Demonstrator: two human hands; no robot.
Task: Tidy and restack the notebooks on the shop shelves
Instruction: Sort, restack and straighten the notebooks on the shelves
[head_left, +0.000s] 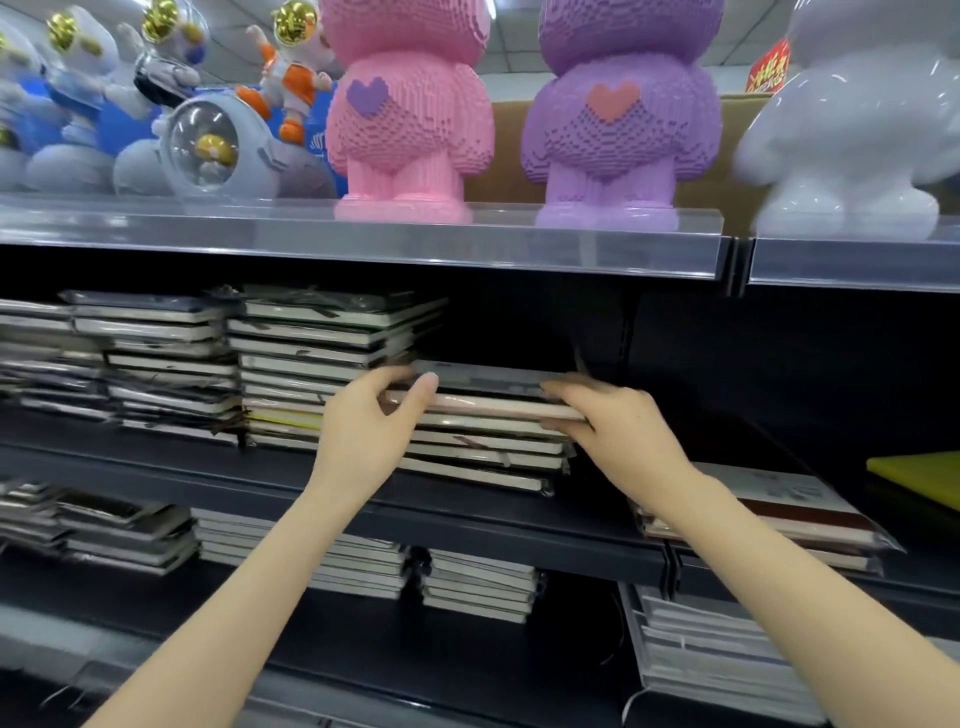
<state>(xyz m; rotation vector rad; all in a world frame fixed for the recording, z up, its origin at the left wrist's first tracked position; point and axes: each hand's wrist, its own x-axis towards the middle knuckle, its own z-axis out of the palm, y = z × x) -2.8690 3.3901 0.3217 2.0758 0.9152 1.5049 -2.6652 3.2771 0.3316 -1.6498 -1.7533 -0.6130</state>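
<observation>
Head view: on the middle shelf (156, 462), blurred notebook piles run in from the left edge to a tall stack (322, 358), its spines ragged and uneven. Touching that stack's right side sits a short stack (483, 457) (about half its height). The left grip (371, 421) pinches the left end of the top notebooks (493, 395), thumb on their front edge. These 2, grey over pink, lie on the short stack, and the pink one juts slightly past its right edge. The right grip (618, 421) clasps their right end. Above them a dark gap opens up to the next shelf, and bare shelf runs on rightward. Lower right lies a wrapped pile (769, 514).
</observation>
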